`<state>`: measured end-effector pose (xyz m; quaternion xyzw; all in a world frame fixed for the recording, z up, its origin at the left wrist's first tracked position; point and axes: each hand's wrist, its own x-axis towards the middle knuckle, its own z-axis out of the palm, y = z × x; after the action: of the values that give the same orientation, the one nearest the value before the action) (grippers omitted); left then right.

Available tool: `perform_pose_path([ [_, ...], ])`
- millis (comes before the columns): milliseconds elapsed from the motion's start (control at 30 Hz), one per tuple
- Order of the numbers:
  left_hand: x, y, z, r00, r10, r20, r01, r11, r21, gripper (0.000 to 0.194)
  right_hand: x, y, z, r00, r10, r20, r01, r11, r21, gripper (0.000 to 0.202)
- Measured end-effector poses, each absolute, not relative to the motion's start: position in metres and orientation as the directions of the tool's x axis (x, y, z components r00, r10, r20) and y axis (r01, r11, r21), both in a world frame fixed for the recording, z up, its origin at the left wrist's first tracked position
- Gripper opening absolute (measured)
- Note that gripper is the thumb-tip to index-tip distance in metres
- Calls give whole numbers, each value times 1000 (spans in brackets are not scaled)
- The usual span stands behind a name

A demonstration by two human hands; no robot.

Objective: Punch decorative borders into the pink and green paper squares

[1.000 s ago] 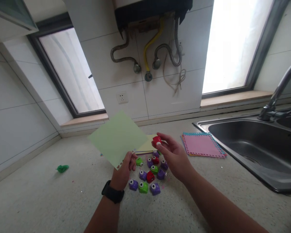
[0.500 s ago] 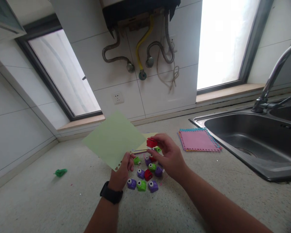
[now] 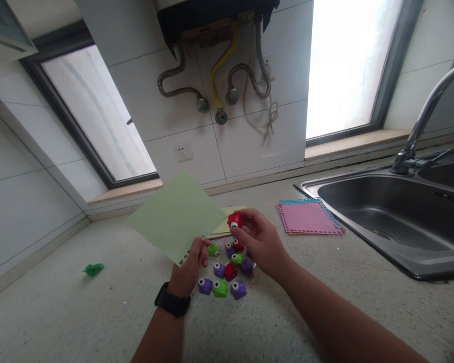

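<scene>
My left hand [image 3: 192,259] pinches a light green sheet of paper [image 3: 177,217] near its lower corner. Small punched holes run along the edge beside my thumb. A red craft punch [image 3: 234,221] sits between the thumb and fingers of my right hand [image 3: 263,242], just off the sheet's right corner and apart from it. Below both hands, several small punches stand on the counter: purple ones [image 3: 238,289], green ones [image 3: 220,289] and red ones [image 3: 230,272], many with white buttons on top. Pale yellow paper [image 3: 230,214] lies behind my right hand, partly covered.
A stack of pink, blue and orange paper [image 3: 310,218] with punched edges lies to the right, beside the steel sink [image 3: 386,247] and its faucet [image 3: 419,126]. A crumpled green thing [image 3: 94,269] rests at left on the speckled counter [image 3: 79,322]. Scraps are scattered about.
My right hand has turned the red punch, so its white button now faces me. The green sheet and my left hand hold nearly the same place.
</scene>
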<state>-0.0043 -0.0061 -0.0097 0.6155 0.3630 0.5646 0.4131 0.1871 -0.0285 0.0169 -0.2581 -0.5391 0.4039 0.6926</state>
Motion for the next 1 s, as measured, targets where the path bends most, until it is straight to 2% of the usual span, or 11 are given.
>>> perform_pose_path([
  [400, -4, -7, -9, 128, 910, 395, 0, -399, 917, 43, 186, -29, 18, 88, 847, 524, -284, 525, -802, 31],
  [733, -4, -9, -8, 156, 920, 359, -9, -362, 932, 43, 182, -31, 22, -68, 954, 292, -333, 254, -908, 33],
  [1000, -3, -11, -5, 192, 931, 310, 28, -320, 947, 39, 177, -26, 8, -138, 966, 217, -390, 148, -909, 27],
])
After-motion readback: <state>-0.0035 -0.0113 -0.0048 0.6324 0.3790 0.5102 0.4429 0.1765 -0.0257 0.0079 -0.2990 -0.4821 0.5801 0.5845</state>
